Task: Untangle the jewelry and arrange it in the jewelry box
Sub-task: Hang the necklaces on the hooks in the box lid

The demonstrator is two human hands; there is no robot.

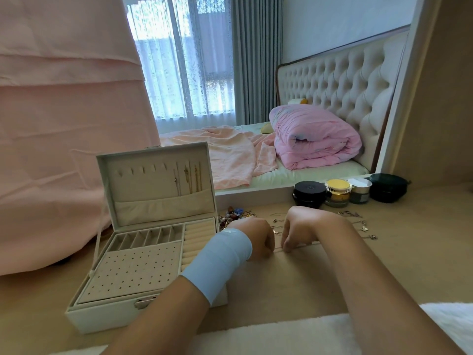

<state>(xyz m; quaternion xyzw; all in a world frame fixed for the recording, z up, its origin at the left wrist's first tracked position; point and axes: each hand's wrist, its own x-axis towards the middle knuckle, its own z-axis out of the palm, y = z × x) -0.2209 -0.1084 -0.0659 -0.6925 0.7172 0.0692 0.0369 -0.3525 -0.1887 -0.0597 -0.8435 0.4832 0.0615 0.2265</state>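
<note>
Thin pinkish metal chain [277, 249], stretched on the beige worktop [384, 267] beside the open white jewelry box [102, 321], is pinched by curled fingertips of the left hand [257, 238] and right hand [298, 230]; judged light, limp, kink-prone, best gripped in short lengths.

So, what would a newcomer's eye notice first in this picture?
At the centre, the left hand and the right hand pinch a thin chain. Left of them stands the open white jewelry box, necklaces hanging in its lid. Behind, a folded pink quilt lies on the bed.
</note>
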